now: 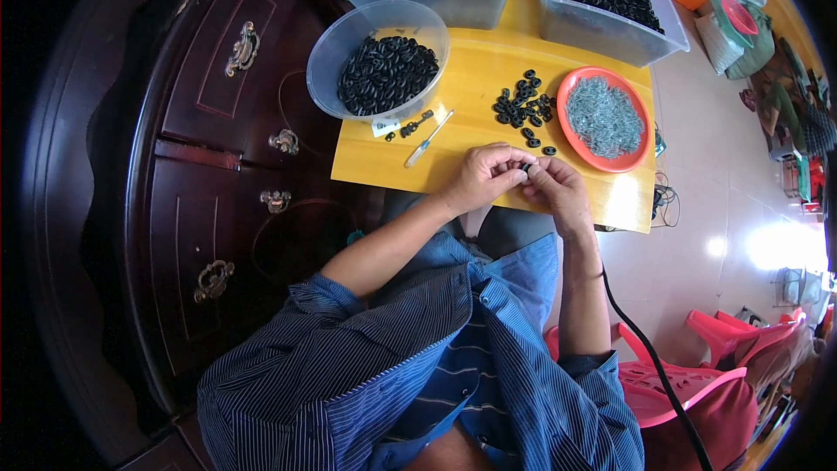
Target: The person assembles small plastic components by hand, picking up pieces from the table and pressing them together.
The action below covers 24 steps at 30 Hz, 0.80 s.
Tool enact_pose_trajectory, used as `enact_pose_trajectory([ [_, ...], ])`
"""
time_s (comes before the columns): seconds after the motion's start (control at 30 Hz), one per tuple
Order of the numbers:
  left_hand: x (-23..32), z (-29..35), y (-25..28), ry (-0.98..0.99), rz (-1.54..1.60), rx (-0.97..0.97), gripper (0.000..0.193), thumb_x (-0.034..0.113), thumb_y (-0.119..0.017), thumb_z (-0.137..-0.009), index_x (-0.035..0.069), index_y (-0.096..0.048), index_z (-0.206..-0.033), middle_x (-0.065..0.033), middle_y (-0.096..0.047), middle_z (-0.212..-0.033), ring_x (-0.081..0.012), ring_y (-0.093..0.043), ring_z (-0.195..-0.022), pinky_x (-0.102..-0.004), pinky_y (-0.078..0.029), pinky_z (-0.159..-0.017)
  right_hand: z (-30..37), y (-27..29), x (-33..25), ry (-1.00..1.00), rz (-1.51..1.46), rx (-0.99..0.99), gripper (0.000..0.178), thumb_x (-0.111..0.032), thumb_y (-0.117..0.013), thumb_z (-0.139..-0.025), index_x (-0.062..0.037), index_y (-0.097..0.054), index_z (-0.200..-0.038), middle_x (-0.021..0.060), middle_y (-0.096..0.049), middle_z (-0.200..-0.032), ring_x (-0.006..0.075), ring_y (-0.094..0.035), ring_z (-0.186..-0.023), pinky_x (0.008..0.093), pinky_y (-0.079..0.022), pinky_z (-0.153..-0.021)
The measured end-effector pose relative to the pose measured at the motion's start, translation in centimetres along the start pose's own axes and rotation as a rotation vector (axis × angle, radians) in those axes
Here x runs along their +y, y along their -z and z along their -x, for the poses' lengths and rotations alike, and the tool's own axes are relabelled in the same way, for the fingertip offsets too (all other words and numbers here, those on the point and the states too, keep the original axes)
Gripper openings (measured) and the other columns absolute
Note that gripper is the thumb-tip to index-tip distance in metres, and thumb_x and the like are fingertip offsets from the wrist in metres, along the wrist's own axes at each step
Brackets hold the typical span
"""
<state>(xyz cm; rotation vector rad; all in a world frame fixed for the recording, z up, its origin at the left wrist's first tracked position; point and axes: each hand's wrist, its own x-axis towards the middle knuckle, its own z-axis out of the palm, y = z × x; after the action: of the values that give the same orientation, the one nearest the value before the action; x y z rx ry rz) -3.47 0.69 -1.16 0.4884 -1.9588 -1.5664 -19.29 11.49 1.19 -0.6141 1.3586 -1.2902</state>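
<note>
My left hand (pixel 481 177) and my right hand (pixel 554 188) meet at the near edge of a small yellow table (pixel 475 78). Together they pinch a small black ring (pixel 526 169) between the fingertips. Just beyond my hands lies a loose pile of black rings (pixel 523 106). To its right stands an orange plate (pixel 571 135) filled with small silvery metal pieces (pixel 604 117). A slim white-handled tool (pixel 427 140) lies on the table to the left of my hands.
A round clear bowl (pixel 331 48) of black rings stands at the table's left. Two clear bins (pixel 453 0) (pixel 610 35) of black rings stand at the back. A dark wooden cabinet (pixel 209 157) is on the left, pink plastic chairs (pixel 697 366) at lower right.
</note>
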Motion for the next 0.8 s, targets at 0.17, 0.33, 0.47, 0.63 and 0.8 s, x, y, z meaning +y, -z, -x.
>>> enact_pose_trajectory([
  [0.17,1.9,0.2,-0.7,0.058,-0.019,0.060,0.037,0.006,-0.076,-0.085,0.003,-0.064,-0.120,0.0020,-0.061,-0.089,-0.0029,-0.056,-0.071,-0.0206,-0.050,-0.066,0.3,0.1,-0.1,-0.006,-0.062,0.004,0.013,-0.022,-0.064,-0.100,-0.0088,-0.067,-0.101,-0.0028,-0.066,-0.086,0.0053,-0.060,-0.075,0.0213,-0.050,-0.070],
  [0.33,5.2,-0.6,-1.0,-0.154,-0.395,0.132,0.050,0.013,-0.082,-0.076,0.005,-0.060,-0.121,-0.0067,-0.063,-0.100,-0.0166,-0.064,-0.076,-0.0300,-0.055,-0.071,0.5,-0.8,0.9,0.087,-0.260,0.095,0.015,-0.018,-0.064,-0.098,-0.0036,-0.068,-0.101,-0.0012,-0.066,-0.086,0.0064,-0.059,-0.074,0.0209,-0.046,-0.070],
  [0.47,5.4,-1.1,-1.3,-0.313,-0.679,0.175,0.047,0.013,-0.080,-0.072,0.005,-0.061,-0.115,-0.0116,-0.063,-0.107,-0.0308,-0.067,-0.091,-0.0406,-0.057,-0.079,0.8,-1.2,1.4,0.060,-0.385,0.105,0.014,-0.017,-0.064,-0.099,-0.0037,-0.068,-0.102,-0.0003,-0.067,-0.089,0.0070,-0.060,-0.076,0.0217,-0.048,-0.071],
  [0.63,4.7,-1.0,-1.6,-0.311,-0.745,0.162,0.033,0.013,-0.075,-0.073,0.007,-0.065,-0.104,-0.0097,-0.063,-0.099,-0.0299,-0.067,-0.089,-0.0406,-0.056,-0.078,1.0,-1.2,1.9,0.073,-0.462,0.099,0.016,-0.017,-0.059,-0.102,-0.0052,-0.065,-0.109,-0.0004,-0.067,-0.090,0.0068,-0.061,-0.077,0.0230,-0.052,-0.075],
  [0.8,5.0,-1.1,-1.8,-0.293,-0.734,0.155,0.027,0.011,-0.075,-0.072,0.006,-0.067,-0.097,-0.0095,-0.065,-0.095,-0.0303,-0.068,-0.088,-0.0400,-0.057,-0.075,1.1,-1.0,2.0,0.061,-0.481,0.102,0.014,-0.018,-0.058,-0.101,-0.0066,-0.065,-0.108,-0.0019,-0.066,-0.089,0.0061,-0.061,-0.076,0.0231,-0.052,-0.076],
])
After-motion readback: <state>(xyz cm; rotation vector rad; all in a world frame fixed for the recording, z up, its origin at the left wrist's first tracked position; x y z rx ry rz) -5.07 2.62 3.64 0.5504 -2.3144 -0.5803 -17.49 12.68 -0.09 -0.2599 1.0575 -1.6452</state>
